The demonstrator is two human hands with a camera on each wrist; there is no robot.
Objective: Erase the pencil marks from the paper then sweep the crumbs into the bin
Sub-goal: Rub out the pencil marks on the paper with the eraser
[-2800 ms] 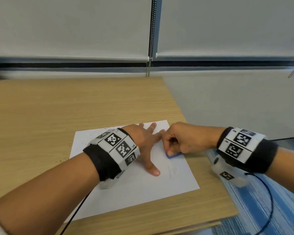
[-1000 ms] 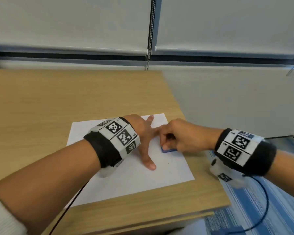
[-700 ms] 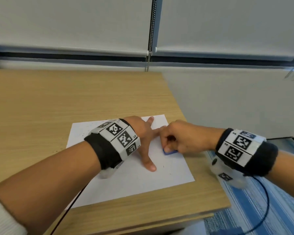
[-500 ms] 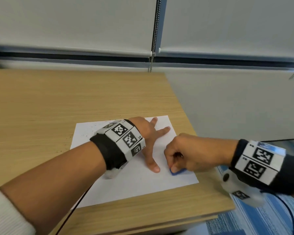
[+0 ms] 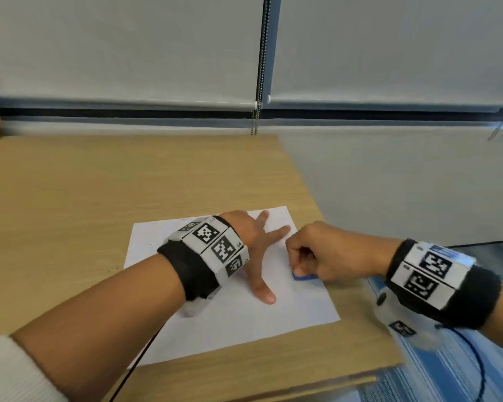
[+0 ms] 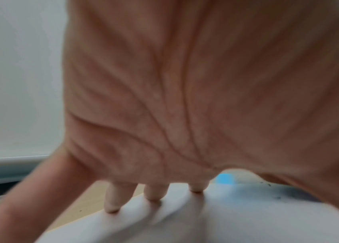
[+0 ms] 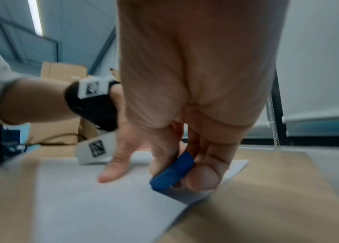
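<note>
Left hand (image 5: 251, 242) is flat on the paper (image 5: 238, 320), fingers (image 6: 113, 199) straight and spread wide, tips pressing the sheet near its far edge; thumb stretched back toward the person, tip also on the sheet. Left wrist view is blurred, but a few dark crumbs (image 6: 277, 197) show on the paper just right of the fingertips, plus one speck on the wooden desk (image 5: 99, 198) just past the sheet's edge. Paper lies flat on the desk, near its right front corner. Can't make out any pencil marks on it from these views. Right of the left thumb and index finger: blue eraser (image 7: 171, 172), one end down on the paper near the sheet's right edge. Right hand (image 5: 325, 253) is curled into a loose fist over it, thumb one side and fingertips the other, pinching it. Its knuckles sit just beside the left index fingertip; can't tell if they touch. Further right, past the right wrist and below desk level, a dark-rimmed bin (image 5: 476, 248) shows partly, well apart from the fingers. Blue striped floor (image 5: 447, 381) under it.
</note>
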